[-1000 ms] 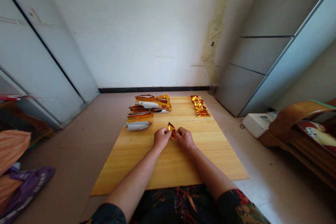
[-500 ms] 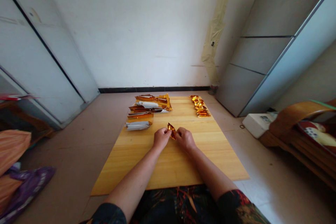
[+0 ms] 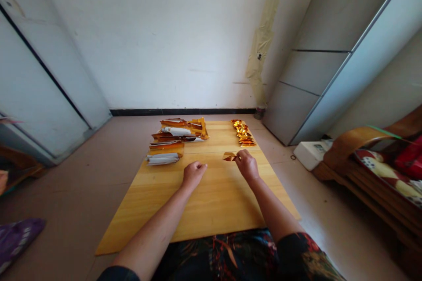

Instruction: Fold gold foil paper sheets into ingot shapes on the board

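My right hand (image 3: 247,164) is closed on a small folded piece of shiny gold foil (image 3: 229,156), which sticks out to the left of its fingers above the wooden board. To its left, my left hand (image 3: 193,174) rests low over the board with fingers curled in and nothing visible in them. A row of folded gold pieces (image 3: 243,133) lies at the board's back right. Amber film sheets (image 3: 174,146) and white paper strips (image 3: 163,158) are piled at the back left.
The wooden board (image 3: 198,210) spans the middle in front of my lap. Behind it is a white wall (image 3: 165,44). At right are a grey refrigerator (image 3: 296,92), a white box (image 3: 308,154) and a wooden seat (image 3: 362,140). A purple bag (image 3: 20,239) lies at left.
My hands have moved apart. My right hand has carried the gold piece right and toward the back, while my left hand has let it go. The view has turned slightly right.
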`<action>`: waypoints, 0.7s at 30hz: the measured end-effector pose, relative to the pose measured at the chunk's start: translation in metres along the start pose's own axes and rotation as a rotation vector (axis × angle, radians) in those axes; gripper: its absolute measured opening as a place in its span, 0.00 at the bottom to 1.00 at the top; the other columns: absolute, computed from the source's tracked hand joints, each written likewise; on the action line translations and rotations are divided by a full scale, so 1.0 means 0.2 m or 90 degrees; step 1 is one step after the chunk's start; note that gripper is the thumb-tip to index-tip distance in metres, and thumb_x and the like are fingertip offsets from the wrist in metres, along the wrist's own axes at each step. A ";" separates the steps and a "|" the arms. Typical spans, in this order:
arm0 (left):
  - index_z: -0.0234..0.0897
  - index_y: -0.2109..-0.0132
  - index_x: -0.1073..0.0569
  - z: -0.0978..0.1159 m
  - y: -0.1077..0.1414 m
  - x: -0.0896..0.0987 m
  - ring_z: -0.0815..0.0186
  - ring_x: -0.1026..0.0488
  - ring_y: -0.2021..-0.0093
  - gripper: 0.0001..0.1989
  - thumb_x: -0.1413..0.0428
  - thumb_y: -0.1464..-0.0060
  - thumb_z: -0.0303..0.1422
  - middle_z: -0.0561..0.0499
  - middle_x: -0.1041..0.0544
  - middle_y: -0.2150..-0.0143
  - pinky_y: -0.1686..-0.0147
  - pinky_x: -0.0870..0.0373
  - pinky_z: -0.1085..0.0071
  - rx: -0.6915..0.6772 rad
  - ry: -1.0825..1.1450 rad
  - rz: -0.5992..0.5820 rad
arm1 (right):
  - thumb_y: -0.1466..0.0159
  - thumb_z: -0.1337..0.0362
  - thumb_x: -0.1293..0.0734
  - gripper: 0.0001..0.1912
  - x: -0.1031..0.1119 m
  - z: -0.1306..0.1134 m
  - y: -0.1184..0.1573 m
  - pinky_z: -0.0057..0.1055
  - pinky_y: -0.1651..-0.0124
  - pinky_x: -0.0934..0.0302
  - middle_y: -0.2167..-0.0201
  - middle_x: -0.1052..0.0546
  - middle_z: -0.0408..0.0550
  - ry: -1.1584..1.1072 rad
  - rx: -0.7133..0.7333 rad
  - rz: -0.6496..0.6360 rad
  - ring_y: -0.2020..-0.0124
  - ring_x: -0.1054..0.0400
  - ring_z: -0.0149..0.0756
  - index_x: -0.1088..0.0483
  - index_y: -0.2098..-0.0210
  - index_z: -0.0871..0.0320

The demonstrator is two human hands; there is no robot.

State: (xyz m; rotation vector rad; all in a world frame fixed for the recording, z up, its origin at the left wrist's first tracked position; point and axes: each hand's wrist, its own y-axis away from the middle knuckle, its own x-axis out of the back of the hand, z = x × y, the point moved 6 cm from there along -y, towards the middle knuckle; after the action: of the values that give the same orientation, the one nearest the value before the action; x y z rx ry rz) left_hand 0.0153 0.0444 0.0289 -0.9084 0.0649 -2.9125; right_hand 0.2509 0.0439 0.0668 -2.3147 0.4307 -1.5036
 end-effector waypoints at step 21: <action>0.38 0.80 0.35 0.01 -0.03 -0.06 0.69 0.38 0.79 0.13 0.51 0.54 0.40 0.57 0.38 0.85 0.77 0.47 0.75 -0.037 0.000 0.010 | 0.35 0.62 0.42 0.11 -0.01 0.53 -0.19 0.26 0.76 0.56 0.60 0.31 0.46 0.214 -0.202 -0.040 0.73 0.37 0.27 0.28 0.62 0.54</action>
State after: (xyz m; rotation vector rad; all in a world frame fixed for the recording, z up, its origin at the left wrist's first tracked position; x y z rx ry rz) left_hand 0.0254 0.0506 0.0237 -0.9110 0.1568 -2.9109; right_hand 0.3503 0.0917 0.0421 -2.3199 0.7378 -1.9918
